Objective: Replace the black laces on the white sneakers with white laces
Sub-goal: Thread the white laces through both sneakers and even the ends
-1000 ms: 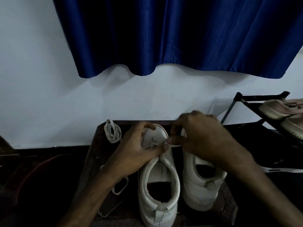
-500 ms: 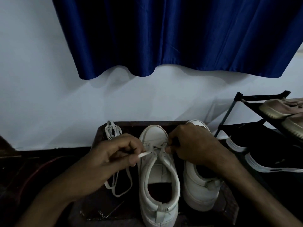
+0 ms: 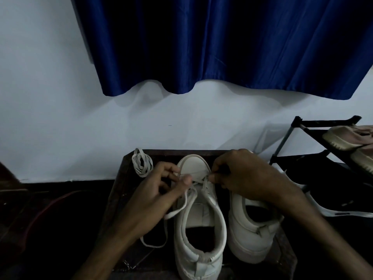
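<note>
Your left hand [image 3: 159, 193] and right hand [image 3: 244, 178] pinch the white lace [image 3: 182, 207]. Slack below your left grip may snag.

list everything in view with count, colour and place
sneakers: 2, white, side by side on table
threaded lace: 1, white, through image-left sneaker's front eyelets, tail trailing left
coiled lace: 1, white, table's far left corner
table: 1, dark brown, against wall
curtain: 1, blue, hanging above
wall: 1, white, behind
shoe rack: 1, black, right edge
beige shoes: 2, beige, on rack, cropped
dark shoe: at least 1, black with white sole, below rack
left hand: 1, pinches threaded lace
right hand: 1, pinches threaded lace at eyelets
</note>
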Action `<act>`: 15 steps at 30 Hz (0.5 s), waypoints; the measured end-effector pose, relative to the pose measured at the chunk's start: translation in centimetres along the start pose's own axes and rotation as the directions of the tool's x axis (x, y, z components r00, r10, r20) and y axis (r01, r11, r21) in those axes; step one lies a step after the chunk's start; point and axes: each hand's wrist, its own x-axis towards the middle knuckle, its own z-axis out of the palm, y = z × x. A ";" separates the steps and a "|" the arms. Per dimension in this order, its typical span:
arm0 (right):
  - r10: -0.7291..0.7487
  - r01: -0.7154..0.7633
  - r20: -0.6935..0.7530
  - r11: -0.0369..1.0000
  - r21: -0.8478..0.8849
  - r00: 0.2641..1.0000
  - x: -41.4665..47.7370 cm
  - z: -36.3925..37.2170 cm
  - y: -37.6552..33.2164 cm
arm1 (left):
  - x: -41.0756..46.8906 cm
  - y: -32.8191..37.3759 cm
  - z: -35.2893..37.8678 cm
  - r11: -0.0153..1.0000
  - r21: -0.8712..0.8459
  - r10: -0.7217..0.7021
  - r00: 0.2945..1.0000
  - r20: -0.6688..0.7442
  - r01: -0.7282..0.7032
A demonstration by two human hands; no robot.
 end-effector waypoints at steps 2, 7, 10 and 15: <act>0.005 -0.005 -0.006 1.000 -0.016 1.000 0.0 0.2 -0.2 | -0.6 0.6 0.4 0.994 0.109 -0.018 0.998 0.056 0.012; 0.055 -0.052 0.037 0.996 -0.078 0.998 -0.4 0.9 -1.1 | -1.8 1.0 1.5 0.983 0.179 -0.048 0.998 0.034 0.041; 0.072 -0.070 0.008 0.987 -0.146 0.997 -0.4 1.1 -2.0 | -1.5 0.4 2.1 0.986 0.168 0.002 1.000 -0.026 0.002; 0.032 -0.054 -0.115 0.980 -0.193 0.993 0.1 1.7 -2.1 | -0.1 0.4 1.5 0.986 0.167 0.039 0.996 -0.078 -0.025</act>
